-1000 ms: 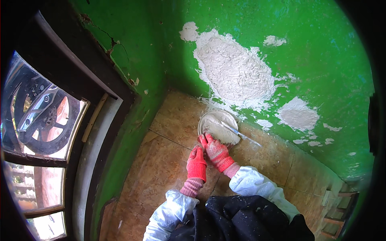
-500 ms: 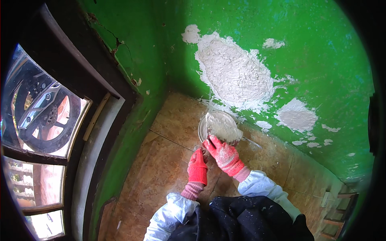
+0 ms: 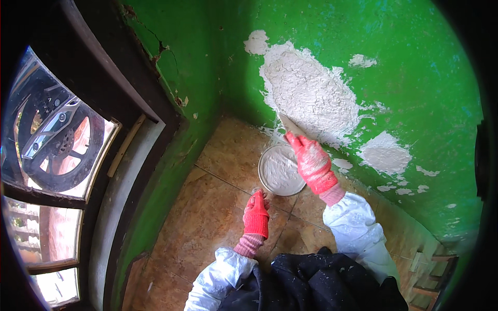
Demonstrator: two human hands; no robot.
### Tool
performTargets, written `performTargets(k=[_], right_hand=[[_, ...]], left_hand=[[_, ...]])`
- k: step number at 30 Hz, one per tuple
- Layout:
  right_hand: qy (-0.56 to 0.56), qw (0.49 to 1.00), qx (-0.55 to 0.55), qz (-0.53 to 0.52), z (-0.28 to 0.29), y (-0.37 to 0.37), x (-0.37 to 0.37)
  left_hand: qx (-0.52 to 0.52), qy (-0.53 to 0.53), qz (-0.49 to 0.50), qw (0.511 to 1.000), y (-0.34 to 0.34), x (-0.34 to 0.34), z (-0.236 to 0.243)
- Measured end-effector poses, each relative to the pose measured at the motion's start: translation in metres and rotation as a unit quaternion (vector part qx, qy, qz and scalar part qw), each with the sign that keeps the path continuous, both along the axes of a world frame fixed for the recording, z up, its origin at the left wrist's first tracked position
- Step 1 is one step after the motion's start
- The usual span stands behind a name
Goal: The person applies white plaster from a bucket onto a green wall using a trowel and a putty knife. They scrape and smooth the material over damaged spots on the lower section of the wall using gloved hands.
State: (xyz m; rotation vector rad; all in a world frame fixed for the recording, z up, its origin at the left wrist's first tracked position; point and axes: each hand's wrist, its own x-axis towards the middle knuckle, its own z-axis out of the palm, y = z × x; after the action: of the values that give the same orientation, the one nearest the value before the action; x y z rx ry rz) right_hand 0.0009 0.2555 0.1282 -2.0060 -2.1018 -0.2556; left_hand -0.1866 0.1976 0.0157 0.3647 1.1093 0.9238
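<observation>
1. We hold the blade [image 3: 291,125] aslant, its pale, narrow tip pointing up and to the left; it overlaps the patch's lower left edge, though we cannot tell whether they touch.
2. We see the tub [image 3: 260,175] round, pale-rimmed and open at the top, near the foot of the wall [image 3: 425,67].
3. Inside it we find the putty [image 3: 281,168], greyish white, wet-looking and streaked with smooth ridges.
4. We see the patch [image 3: 308,93] as a large, rough, whitish oval, ragged at its edges.

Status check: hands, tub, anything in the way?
Right hand holding scraper near white patch. Left hand by tub, grip unclear. Nothing visible blocking scraper.
</observation>
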Motion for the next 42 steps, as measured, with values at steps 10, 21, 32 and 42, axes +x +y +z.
performTargets(k=[10,21,32,42], right_hand=[[0.082,0.992,0.092,-0.034,0.053,-0.015,0.037],[0.183,0.976,0.084,-0.085,0.045,0.02,0.043],[0.232,0.958,0.012,-0.17,0.043,0.015,0.032],[0.225,0.963,-0.002,-0.147,0.019,0.003,0.063]], left_hand=[[-0.015,-0.031,-0.006,0.999,-0.001,0.007,-0.004],[-0.014,-0.075,-0.003,0.997,0.0,0.008,0.001],[-0.024,-0.052,-0.042,0.997,-0.003,0.015,0.014],[-0.027,-0.059,-0.06,0.996,-0.009,0.029,0.031]])
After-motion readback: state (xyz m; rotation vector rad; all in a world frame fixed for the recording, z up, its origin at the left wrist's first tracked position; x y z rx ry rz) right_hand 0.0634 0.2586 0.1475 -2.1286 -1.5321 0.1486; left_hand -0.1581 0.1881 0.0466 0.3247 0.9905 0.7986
